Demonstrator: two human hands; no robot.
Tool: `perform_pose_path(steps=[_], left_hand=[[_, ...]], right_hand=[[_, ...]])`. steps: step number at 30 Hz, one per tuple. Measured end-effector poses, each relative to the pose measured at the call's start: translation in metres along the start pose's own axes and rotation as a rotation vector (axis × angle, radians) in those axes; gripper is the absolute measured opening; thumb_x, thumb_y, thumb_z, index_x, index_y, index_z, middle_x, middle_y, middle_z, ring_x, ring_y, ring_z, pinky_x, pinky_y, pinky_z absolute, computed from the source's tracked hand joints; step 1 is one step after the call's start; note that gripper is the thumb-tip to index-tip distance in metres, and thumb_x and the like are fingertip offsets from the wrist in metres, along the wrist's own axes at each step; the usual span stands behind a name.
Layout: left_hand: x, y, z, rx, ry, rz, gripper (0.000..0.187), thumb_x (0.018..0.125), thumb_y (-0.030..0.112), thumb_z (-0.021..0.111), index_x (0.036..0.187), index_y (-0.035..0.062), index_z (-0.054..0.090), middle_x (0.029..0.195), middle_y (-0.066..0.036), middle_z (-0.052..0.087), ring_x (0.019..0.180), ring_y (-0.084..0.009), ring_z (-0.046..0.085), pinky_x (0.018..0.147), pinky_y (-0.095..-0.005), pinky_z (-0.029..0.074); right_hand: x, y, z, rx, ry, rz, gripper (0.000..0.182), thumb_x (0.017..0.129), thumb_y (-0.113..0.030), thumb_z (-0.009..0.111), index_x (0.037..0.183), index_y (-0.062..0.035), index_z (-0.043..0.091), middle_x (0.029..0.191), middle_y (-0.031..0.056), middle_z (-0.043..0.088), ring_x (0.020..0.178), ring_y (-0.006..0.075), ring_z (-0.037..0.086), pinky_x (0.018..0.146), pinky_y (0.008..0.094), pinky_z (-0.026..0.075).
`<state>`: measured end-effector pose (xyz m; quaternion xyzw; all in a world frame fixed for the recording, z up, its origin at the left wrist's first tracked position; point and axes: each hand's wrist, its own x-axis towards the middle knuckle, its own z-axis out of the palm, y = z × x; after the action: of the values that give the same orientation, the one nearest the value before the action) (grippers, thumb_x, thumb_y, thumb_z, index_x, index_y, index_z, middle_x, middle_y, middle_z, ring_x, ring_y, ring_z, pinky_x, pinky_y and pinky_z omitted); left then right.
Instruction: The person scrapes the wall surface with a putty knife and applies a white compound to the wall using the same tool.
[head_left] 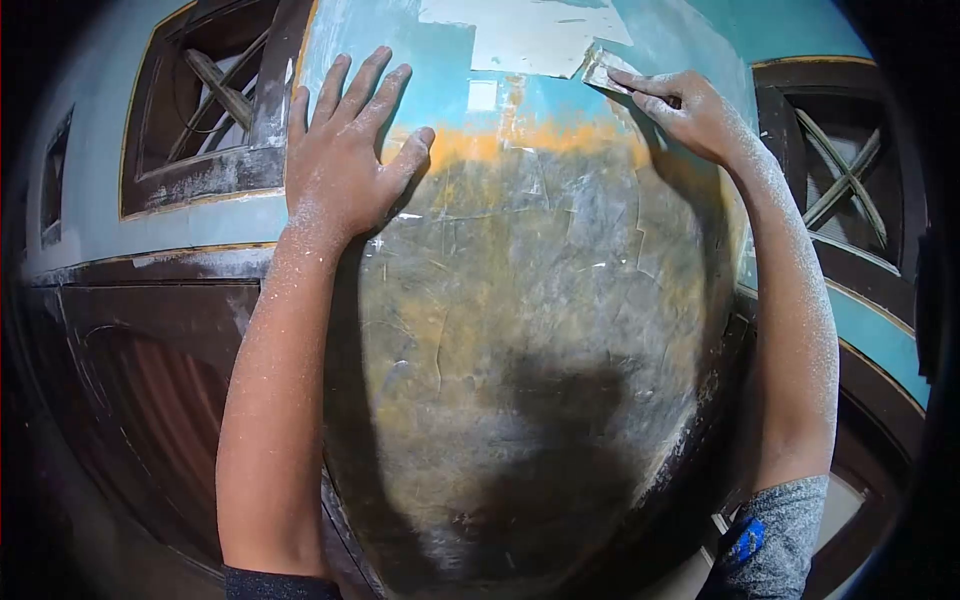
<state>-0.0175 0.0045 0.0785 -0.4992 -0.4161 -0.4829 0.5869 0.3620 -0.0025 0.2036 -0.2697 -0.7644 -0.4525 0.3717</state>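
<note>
My left hand [350,150] lies flat against the wall [500,290], its fingers spread upward over the turquoise paint. Up at the right, my right hand [690,115] pinches a small flat piece [606,72] coated in white dust. That piece rests at the lower right corner of a bare white patch [530,35] in the paint. Below the turquoise runs an orange band [570,138], and under it the surface is grey-brown and scuffed. White powder covers both of my forearms.
Dark-framed openings with crossed wooden slats stand on both sides, one at left [222,95] and one at right [845,170]. A dark wood panel [150,370] is at lower left. A head-shaped shadow [560,440] falls on the lower wall.
</note>
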Motion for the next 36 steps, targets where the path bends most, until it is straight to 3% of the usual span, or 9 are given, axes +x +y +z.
perform_pose_path(steps=[3, 10, 11, 20, 22, 23, 31, 34, 36], left_hand=[[0.001, 0.0, 0.002, 0.011, 0.008, 0.008, 0.069, 0.098, 0.061, 0.051, 0.158, 0.0286, 0.046, 0.169, 0.002, 0.035, 0.157, -0.0264, 0.027, 0.13, -0.0531, 0.012], [-0.001, 0.0, 0.003, 0.029, 0.015, 0.012, 0.069, 0.098, 0.061, 0.05, 0.159, 0.0292, 0.045, 0.169, 0.003, 0.034, 0.158, -0.0257, 0.025, 0.13, -0.0526, 0.013], [0.0, 0.001, 0.001, -0.003, -0.01, -0.008, 0.066, 0.1, 0.062, 0.051, 0.159, 0.0336, 0.043, 0.17, 0.006, 0.033, 0.158, -0.0265, 0.025, 0.13, -0.0547, 0.014], [0.0, 0.001, 0.002, 0.032, -0.005, -0.009, 0.067, 0.1, 0.062, 0.051, 0.16, 0.0339, 0.042, 0.17, 0.006, 0.031, 0.158, -0.0256, 0.024, 0.131, -0.0537, 0.011], [-0.001, 0.001, 0.002, 0.032, -0.009, -0.007, 0.067, 0.099, 0.062, 0.051, 0.16, 0.0339, 0.042, 0.17, 0.006, 0.032, 0.158, -0.0251, 0.024, 0.131, -0.0533, 0.012], [0.0, 0.001, 0.001, 0.019, -0.015, -0.015, 0.068, 0.099, 0.062, 0.052, 0.16, 0.034, 0.041, 0.17, 0.006, 0.032, 0.158, -0.0247, 0.024, 0.131, -0.0534, 0.012], [-0.001, 0.001, 0.002, 0.031, -0.01, -0.005, 0.068, 0.099, 0.062, 0.052, 0.16, 0.0336, 0.041, 0.17, 0.006, 0.032, 0.158, -0.0254, 0.024, 0.13, -0.0541, 0.013], [-0.001, 0.001, 0.003, 0.035, -0.001, -0.011, 0.068, 0.099, 0.063, 0.052, 0.16, 0.0335, 0.041, 0.17, 0.006, 0.032, 0.158, -0.0256, 0.025, 0.13, -0.0537, 0.013], [-0.001, 0.001, 0.002, 0.013, -0.002, -0.011, 0.068, 0.099, 0.063, 0.052, 0.159, 0.0332, 0.043, 0.17, 0.005, 0.033, 0.158, -0.0257, 0.025, 0.13, -0.0535, 0.013]], right_hand=[[0.009, -0.024, -0.016, -0.041, -0.087, 0.156, 0.032, 0.101, -0.027, 0.064, 0.131, -0.0226, 0.072, 0.104, 0.024, 0.075, 0.077, 0.0304, 0.068, 0.079, 0.0407, 0.053], [0.003, -0.009, -0.011, -0.036, -0.059, 0.122, 0.031, 0.1, -0.03, 0.066, 0.126, -0.0157, 0.075, 0.108, 0.0217, 0.077, 0.091, 0.0321, 0.074, 0.087, 0.0418, 0.056], [0.006, -0.009, -0.013, -0.049, -0.03, 0.061, 0.032, 0.099, -0.03, 0.067, 0.124, -0.0125, 0.075, 0.103, 0.022, 0.077, 0.085, 0.0298, 0.073, 0.083, 0.0419, 0.056], [0.009, -0.019, -0.02, -0.135, -0.025, 0.056, 0.034, 0.099, -0.035, 0.066, 0.119, -0.0102, 0.077, 0.092, 0.0203, 0.078, 0.075, 0.026, 0.071, 0.076, 0.0415, 0.055], [0.016, -0.019, -0.021, -0.117, -0.106, 0.167, 0.034, 0.099, -0.036, 0.067, 0.118, -0.0086, 0.078, 0.09, 0.0192, 0.078, 0.073, 0.0248, 0.069, 0.074, 0.0411, 0.054], [0.02, -0.007, -0.013, -0.071, -0.05, 0.071, 0.035, 0.099, -0.036, 0.067, 0.116, -0.0077, 0.078, 0.089, 0.0193, 0.078, 0.072, 0.0239, 0.069, 0.072, 0.04, 0.054], [-0.011, -0.037, -0.013, 0.008, -0.087, 0.147, 0.028, 0.101, -0.028, 0.067, 0.127, -0.022, 0.075, 0.096, 0.0169, 0.079, 0.064, 0.0146, 0.055, 0.064, 0.0345, 0.049], [-0.003, -0.047, -0.018, -0.082, -0.21, 0.29, 0.03, 0.1, -0.03, 0.067, 0.127, -0.0182, 0.076, 0.1, 0.0184, 0.079, 0.069, 0.0185, 0.064, 0.071, 0.036, 0.053], [0.004, -0.024, -0.007, -0.075, -0.114, 0.138, 0.031, 0.1, -0.031, 0.067, 0.125, -0.0144, 0.076, 0.104, 0.0199, 0.078, 0.078, 0.0248, 0.072, 0.078, 0.0391, 0.057]])
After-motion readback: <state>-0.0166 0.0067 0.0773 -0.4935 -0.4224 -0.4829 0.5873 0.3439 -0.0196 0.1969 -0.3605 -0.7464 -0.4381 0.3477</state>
